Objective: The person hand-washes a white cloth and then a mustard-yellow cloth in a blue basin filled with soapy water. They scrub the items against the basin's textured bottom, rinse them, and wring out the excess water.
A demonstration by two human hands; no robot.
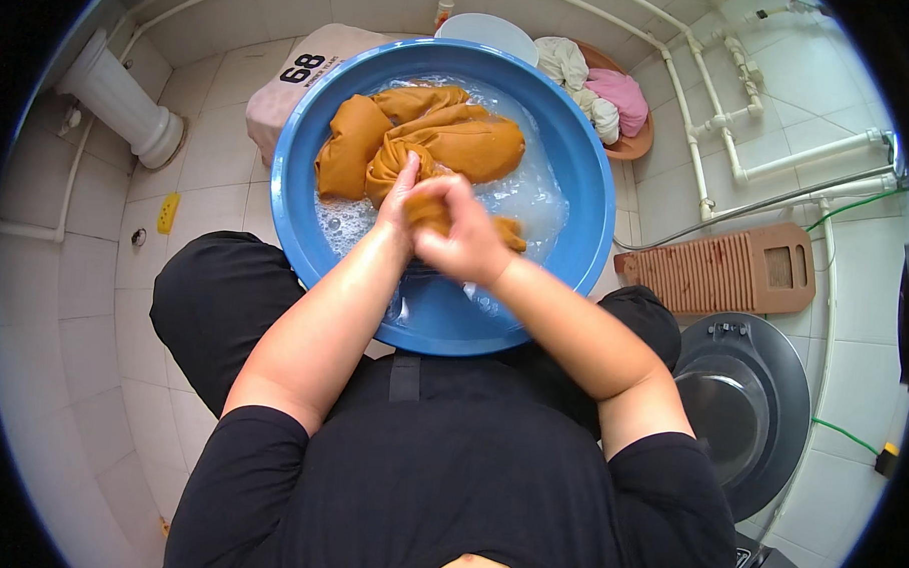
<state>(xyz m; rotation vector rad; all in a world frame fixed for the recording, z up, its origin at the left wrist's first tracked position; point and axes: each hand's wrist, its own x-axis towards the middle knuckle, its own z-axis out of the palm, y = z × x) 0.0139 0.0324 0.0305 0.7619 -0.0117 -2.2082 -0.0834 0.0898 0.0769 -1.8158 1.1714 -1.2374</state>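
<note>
A wet mustard-brown garment point(459, 144) lies bunched in the big blue basin point(290, 168) before me, in soapy water with foam. My left hand point(401, 204) and my right hand point(458, 229) meet over the near side of the bundle. Twisted cloth runs between them, and a loose end hangs out below my right hand. The right hand is curled round the cloth and slightly blurred. The left fingers are partly hidden behind cloth, with the thumb on top. What kind of garment it is cannot be made out.
Behind the basin are a pale pink printed cloth point(299, 90), a white round lid or basin point(488, 35) and a brown basin point(635, 146) of clothes. To the right lie a brown washboard point(715, 270) and a dark grey basin point(791, 396). White pipes point(692, 122) line the wall.
</note>
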